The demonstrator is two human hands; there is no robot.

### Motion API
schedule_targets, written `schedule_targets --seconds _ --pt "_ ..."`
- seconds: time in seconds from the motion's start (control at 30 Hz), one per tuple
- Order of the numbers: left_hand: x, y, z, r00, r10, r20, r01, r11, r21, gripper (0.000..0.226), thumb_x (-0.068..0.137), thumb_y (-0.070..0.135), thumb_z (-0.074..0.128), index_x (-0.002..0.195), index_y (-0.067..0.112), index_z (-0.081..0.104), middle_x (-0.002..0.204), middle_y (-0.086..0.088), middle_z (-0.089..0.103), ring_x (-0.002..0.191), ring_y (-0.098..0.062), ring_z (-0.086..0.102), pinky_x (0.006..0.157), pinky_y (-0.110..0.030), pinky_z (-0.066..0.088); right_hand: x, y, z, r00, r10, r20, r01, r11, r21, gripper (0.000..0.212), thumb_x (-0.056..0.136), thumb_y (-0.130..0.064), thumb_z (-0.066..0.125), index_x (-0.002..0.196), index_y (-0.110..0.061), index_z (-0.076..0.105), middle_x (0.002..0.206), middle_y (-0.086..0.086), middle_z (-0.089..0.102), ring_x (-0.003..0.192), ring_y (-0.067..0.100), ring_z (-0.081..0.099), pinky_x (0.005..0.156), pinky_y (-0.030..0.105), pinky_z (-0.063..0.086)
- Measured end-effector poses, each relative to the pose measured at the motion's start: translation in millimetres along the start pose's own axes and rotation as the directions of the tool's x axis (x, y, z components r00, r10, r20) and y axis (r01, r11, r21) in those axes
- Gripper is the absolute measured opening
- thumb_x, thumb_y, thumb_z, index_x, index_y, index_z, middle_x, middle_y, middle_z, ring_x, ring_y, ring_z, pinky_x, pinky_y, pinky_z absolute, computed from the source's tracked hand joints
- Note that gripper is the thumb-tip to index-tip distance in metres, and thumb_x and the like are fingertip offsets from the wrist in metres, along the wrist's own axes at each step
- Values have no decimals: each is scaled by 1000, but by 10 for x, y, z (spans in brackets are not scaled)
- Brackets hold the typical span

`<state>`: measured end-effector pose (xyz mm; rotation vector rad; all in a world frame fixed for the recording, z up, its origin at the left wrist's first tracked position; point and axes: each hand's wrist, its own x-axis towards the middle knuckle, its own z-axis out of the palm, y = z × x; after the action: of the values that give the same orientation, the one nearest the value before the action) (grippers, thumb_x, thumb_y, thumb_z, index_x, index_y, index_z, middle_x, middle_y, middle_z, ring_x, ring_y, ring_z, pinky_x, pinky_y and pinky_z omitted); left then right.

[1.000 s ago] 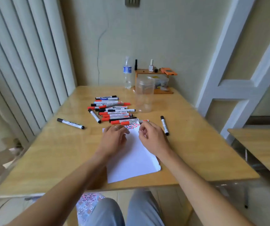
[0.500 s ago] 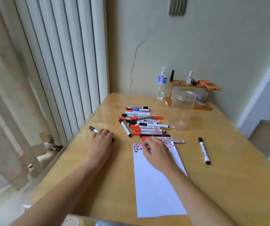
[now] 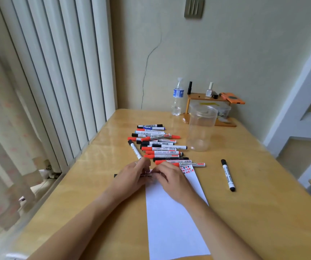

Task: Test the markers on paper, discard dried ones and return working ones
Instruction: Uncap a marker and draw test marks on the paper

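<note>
Crowding the far middle of the bench point(image 3: 244, 212) lies a heap of markers point(image 3: 158, 145), red, black and blue caps mixed, most lying crosswise. One black-capped marker point(image 3: 135, 149) angles off the heap's left edge, its lower end just beside the left hand. A lone black marker point(image 3: 228, 175) lies apart to the right of the paper point(image 3: 171, 222). Behind the heap stands an open clear plastic jar point(image 3: 201, 127), and behind that a water bottle point(image 3: 177, 97) and a small wooden shelf point(image 3: 210, 111) against the wall.

The bench is pale wood, glossy, set in a corner between a cracked cream wall and tall vertical blinds point(image 3: 57, 72) on the left.

The white paper runs toward the viewer, with red and dark test marks at its far right corner. Both hands meet over its far left corner. The left hand point(image 3: 132, 178) is closed around a black marker point(image 3: 116, 175), whose end pokes out to the left. The right hand point(image 3: 171, 180) is curled, its fingertips pinching the same marker's other end; blur hides the exact grip.
</note>
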<state>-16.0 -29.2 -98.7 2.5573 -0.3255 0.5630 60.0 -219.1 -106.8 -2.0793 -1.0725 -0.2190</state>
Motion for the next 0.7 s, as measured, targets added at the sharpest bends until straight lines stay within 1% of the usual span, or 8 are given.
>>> schedule_targets --seconds 0.1,0.2,0.27,0.33,0.4,0.5,0.57,0.7 --pt "-20 -173 -41 993 49 -106 -21 967 254 25 96 39 62 112 21 56 100 9 65 88 -17 60 72 -33 47 1 48 4 993 50 -106 -48 999 16 18 100 -24 54 97 -14 68 97 -7 59 90 14 59 80 37 49" --pt "-40 -332 -104 996 -15 -85 39 955 292 40 102 51 38 110 21 63 97 6 67 92 -18 60 74 -37 50 -3 79 -34 967 100 -235 -104 995 -4 21 101 -23 49 98 -13 68 98 -8 59 90 13 58 80 34 49" --pt "-38 -297 -84 997 13 -76 10 955 297 41 102 49 34 106 21 62 92 6 64 87 -20 60 69 -36 46 4 59 -43 957 -13 -291 -49 977 -207 19 99 -25 50 100 -18 68 100 -8 61 96 17 58 88 39 47" --pt "-19 -202 -44 994 83 -67 -58 948 313 33 104 44 34 101 21 58 86 7 60 79 -19 59 65 -34 42 13 -21 -4 955 -173 -242 61 910 -409 18 96 -29 56 105 -22 70 103 -8 63 103 19 57 99 40 41" --pt "-30 -132 -33 995 99 -8 -95 973 210 32 107 43 32 99 21 55 85 8 56 75 -17 55 66 -35 43 8 -121 64 960 -249 -128 161 863 -478 22 95 -32 58 110 -21 70 100 -6 62 98 20 57 95 37 43" --pt "-65 -172 -51 1000 9 18 -8 1000 -23 41 109 47 26 97 21 55 88 7 56 81 -13 54 75 -37 46 -6 -171 143 958 -275 -85 191 827 -528 19 97 -34 54 101 -19 64 86 -3 57 80 22 57 69 35 45" --pt "-79 -212 -75 999 -50 -10 49 996 -76 44 108 50 25 93 21 55 86 9 56 82 -9 54 76 -39 47 -20 -172 151 959 -265 -97 171 820 -546 19 99 -37 53 100 -19 62 85 -3 55 77 21 55 64 33 44" --pt "-47 -99 -47 993 -120 20 122 984 -127 45 105 55 28 80 24 50 73 12 54 70 -6 50 69 -38 45 -54 -192 112 971 -218 -97 142 854 -501 20 96 -40 55 97 -21 60 85 -4 58 79 20 58 59 33 44"
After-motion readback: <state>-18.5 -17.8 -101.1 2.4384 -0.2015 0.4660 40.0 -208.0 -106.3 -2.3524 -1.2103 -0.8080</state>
